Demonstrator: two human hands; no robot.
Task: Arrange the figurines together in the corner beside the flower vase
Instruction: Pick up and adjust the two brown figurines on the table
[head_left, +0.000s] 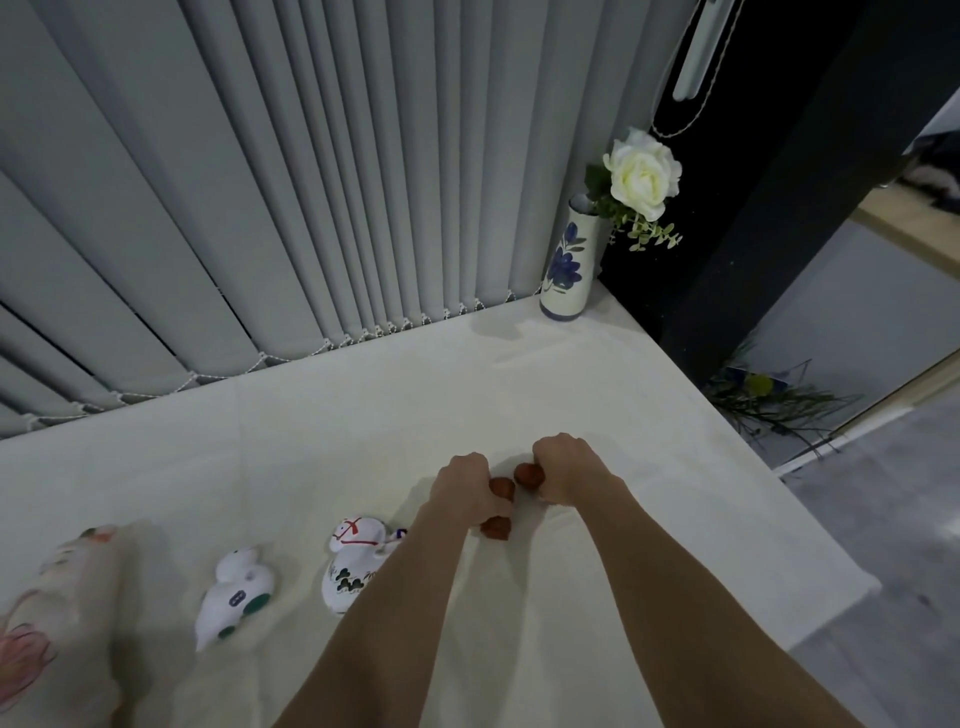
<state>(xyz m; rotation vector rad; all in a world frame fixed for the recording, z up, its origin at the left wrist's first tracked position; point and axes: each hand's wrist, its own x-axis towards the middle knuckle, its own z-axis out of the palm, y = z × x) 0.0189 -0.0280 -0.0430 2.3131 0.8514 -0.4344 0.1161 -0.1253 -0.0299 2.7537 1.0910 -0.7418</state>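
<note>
White table seen from above, backed by grey vertical blinds. Left hand and right hand lie side by side near the table's middle, knuckles up, fingers curled downward. Left hand: clenched round a small brown figurine, which shows between thumb and fingers and again below the palm. Right hand: clenched round a second brown piece, of which only a rounded end projects at the hand's 9 o'clock side. The two brown ends stand just beside each other; whether they touch cannot be told.

Vase: white with blue flower pattern, upright in the table's far corner at 1 o'clock from the hands and well apart from them; it holds a white rose with green sprigs.

Remaining figurines, at 8 to 9 o'clock from the hands along the near table edge: white horse with red bridle, partly hidden by the left forearm; white bird with dark green spots; a large pale figure, blurred, at the far left edge.
</note>
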